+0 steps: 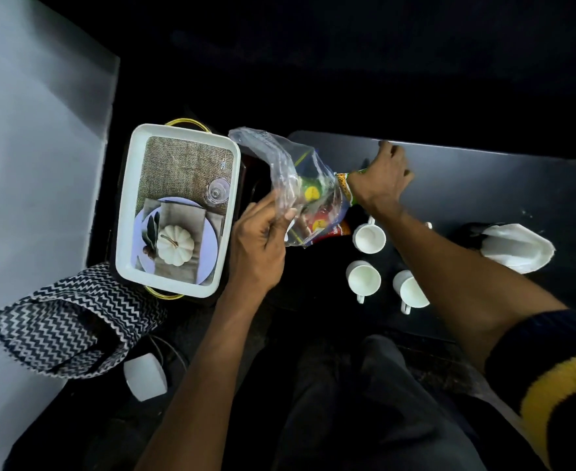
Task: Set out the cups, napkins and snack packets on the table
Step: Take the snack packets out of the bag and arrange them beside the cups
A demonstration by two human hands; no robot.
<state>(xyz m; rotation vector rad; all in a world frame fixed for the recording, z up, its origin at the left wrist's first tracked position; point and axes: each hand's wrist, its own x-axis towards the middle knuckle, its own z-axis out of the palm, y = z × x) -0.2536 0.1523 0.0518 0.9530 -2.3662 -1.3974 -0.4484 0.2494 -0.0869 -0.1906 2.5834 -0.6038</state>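
Note:
My left hand (257, 244) grips a clear plastic bag (281, 164) that holds several colourful snack packets (320, 215). My right hand (383, 180) reaches over the dark table (483, 185) and pinches the end of a green and yellow snack packet (346, 185) at the bag's mouth. Three white cups stand on the table below the bag: one near the bag (369, 237), one at the front left (364, 279) and one at the front right (410, 290), partly under my right forearm. White napkins (517, 248) lie at the right.
A white tray (127, 205) with gold handles and a printed pumpkin picture sits left of the table. A black and white zigzag cloth bag (66, 321) lies beside it, with a small white box (145, 377) below. My dark trouser legs fill the bottom.

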